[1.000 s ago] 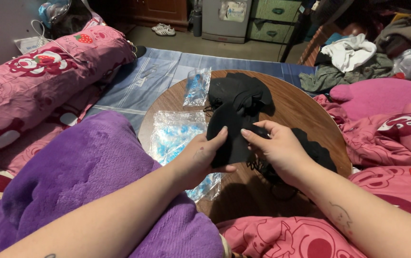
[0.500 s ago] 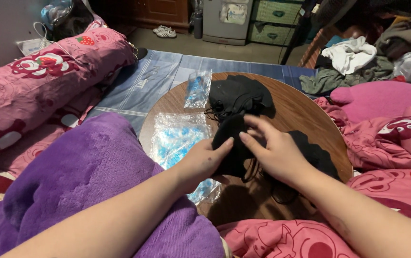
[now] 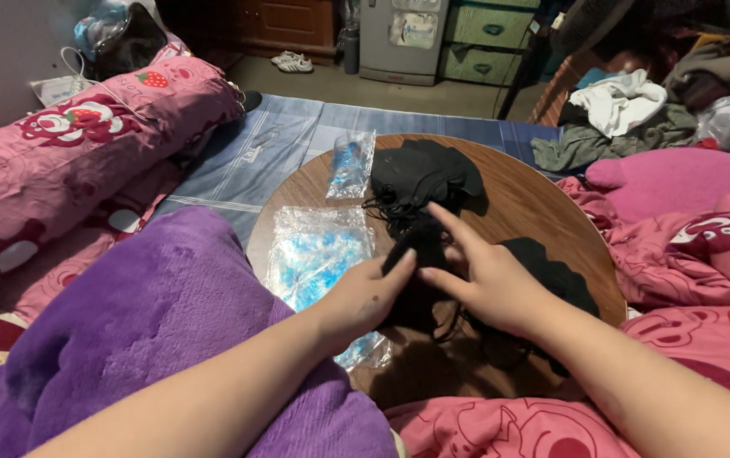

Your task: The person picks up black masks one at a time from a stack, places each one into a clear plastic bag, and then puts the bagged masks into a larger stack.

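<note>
Both hands close on one black mask [image 3: 420,254] near the middle of the round wooden worktop [image 3: 543,212]. The left hand [image 3: 363,297] has a loose pinch grip on the mask's near edge, thumb on top and fingers curled under, so the grip is partly closed on the fabric. The right hand [image 3: 488,284] lies flatter: its forefinger stretches out over the mask's top while the other fingers press or pinch its right side. How firmly that hand holds it cannot be told.

Taking the worktop as landmark and going left to right: a purple blanket [image 3: 144,339] covers its left near edge, under the left forearm. On the worktop's left part lies a clear bag [image 3: 314,250] with blue and white contents, and a smaller such bag [image 3: 349,165] lies at the far left edge. At the far middle sits a pile of black masks [image 3: 424,170], their thin ear loops trailing towards the held mask. To the right of the hands, more black masks [image 3: 551,271] lie flat on the wood. Pink bedding [image 3: 687,246] crowds the worktop's right edge.

As I judge it, the step in hand is separating or straightening a single mask from the pile. The next move would call for freeing its ear loops from the tangle with a light pull, keeping the pinch steady so the pile does not drag along.
</note>
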